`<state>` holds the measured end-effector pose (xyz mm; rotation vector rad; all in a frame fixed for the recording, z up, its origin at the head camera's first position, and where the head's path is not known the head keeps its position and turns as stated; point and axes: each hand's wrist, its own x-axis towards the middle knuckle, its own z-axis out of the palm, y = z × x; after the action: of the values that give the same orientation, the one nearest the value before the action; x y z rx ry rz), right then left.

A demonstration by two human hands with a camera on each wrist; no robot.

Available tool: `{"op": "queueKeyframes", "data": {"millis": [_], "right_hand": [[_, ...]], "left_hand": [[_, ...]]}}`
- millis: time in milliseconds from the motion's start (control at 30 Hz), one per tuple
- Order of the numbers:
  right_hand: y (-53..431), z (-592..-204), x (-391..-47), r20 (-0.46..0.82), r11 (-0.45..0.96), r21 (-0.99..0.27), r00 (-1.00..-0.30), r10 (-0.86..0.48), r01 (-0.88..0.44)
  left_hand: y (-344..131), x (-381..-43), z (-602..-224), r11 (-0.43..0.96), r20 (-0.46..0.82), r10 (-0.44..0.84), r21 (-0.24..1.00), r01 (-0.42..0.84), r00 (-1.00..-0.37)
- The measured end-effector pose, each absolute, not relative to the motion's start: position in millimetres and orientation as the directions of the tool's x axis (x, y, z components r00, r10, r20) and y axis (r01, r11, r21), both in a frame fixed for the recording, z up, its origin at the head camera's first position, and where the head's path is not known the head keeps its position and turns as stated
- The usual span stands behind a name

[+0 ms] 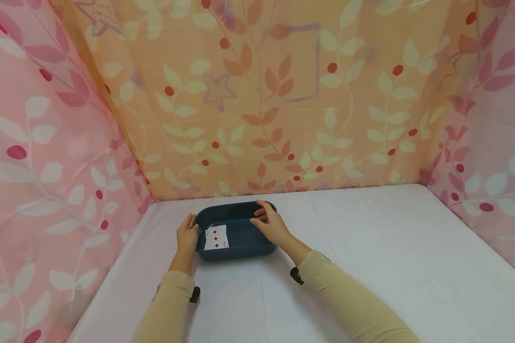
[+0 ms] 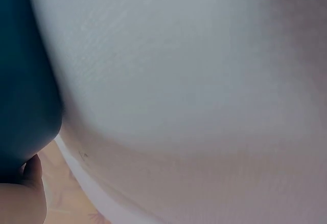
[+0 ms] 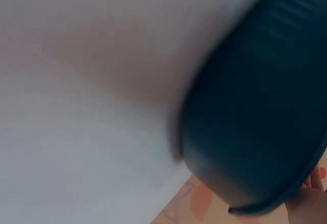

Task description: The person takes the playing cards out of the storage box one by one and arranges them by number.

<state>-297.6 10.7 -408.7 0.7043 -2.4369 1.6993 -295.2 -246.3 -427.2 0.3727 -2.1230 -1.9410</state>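
A dark blue rectangular tray with rounded corners is in the middle of the head view. Inside, toward its left end, lies a white playing card with three red diamonds. The left hand holds the tray's left end, fingers along the outer wall and thumb at the rim. Over the right end is the right hand, its fingers spread and slightly bent above the tray. The left wrist view shows part of the tray beside the hand. In the right wrist view the tray's outer wall looks blurred.
A white cloth covers the table. A yellow-orange leaf-patterned curtain hangs behind it. Pink patterned curtains close in the left and right sides. Dark devices sit at both wrists.
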Motion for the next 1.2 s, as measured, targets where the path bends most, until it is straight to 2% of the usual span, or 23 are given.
{"op": "queueKeyframes", "data": {"millis": [200,367,567,800,967,1200], "right_hand": [[-14,-414,-300,0.223,0.140,-0.951,-0.926,-0.304,-0.274],[-32,-417,-306,0.098,0.119,-0.982,-0.930,-0.354,-0.148],[-47,-421,-314,-0.019,0.261,-0.956,-0.863,-0.505,-0.132],[-59,-427,-324,-0.097,0.463,-0.854,-0.803,-0.589,-0.236],[-68,-434,-334,-0.103,0.586,-0.741,-0.807,-0.581,-0.327],[-83,-437,-337,-0.137,0.710,-0.616,-0.841,-0.523,-0.341]], "left_hand": [[-245,-295,-428,0.042,-0.004,-0.373,0.999,-0.021,-0.928],[-246,-295,-430,0.048,0.006,-0.378,0.999,-0.013,-0.926],[-249,-293,-430,0.039,0.001,-0.424,0.999,-0.017,-0.905],[-245,-295,-427,-0.013,0.009,-0.442,1.000,0.016,-0.897],[-242,-298,-425,-0.036,0.001,-0.434,0.999,0.019,-0.901],[-242,-298,-430,-0.048,-0.004,-0.427,0.999,0.018,-0.904]]}}
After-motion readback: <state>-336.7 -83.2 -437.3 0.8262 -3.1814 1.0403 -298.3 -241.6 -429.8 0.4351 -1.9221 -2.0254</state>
